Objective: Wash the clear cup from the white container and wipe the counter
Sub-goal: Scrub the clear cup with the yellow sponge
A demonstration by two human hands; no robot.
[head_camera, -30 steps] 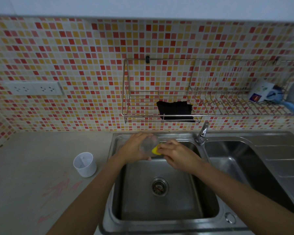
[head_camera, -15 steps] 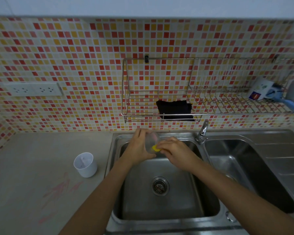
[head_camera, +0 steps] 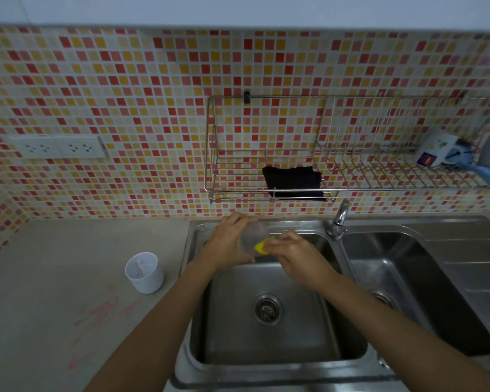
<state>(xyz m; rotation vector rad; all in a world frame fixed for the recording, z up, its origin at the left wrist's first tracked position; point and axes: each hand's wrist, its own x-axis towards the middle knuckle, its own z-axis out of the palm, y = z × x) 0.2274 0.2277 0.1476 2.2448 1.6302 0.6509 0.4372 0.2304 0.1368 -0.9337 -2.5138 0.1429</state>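
We see a grey counter (head_camera: 68, 278) under a wall of small red, yellow and white tiles (head_camera: 125, 94), with a white socket strip (head_camera: 58, 147) on the wall at the left. A steel sink (head_camera: 266, 335) with two bowls is set into the right part of the counter, and a tap (head_camera: 338, 219) stands at its back edge between the bowls. A wire rack (head_camera: 294, 154) hangs on the wall above the sink with a black cloth (head_camera: 293, 181) on it. The white container (head_camera: 144, 272) stands upright on the counter, just beside the sink's left edge. Pink marks (head_camera: 102, 309) lie on the counter in front of it, and the rest of the counter is bare. Over the back of the left bowl, our left hand (head_camera: 229, 244) is wrapped around the clear cup (head_camera: 253, 240). Our right hand (head_camera: 297, 257) pinches a yellow sponge (head_camera: 262, 246) and presses it against the cup. The bowl below the hands has only its drain (head_camera: 267, 308).
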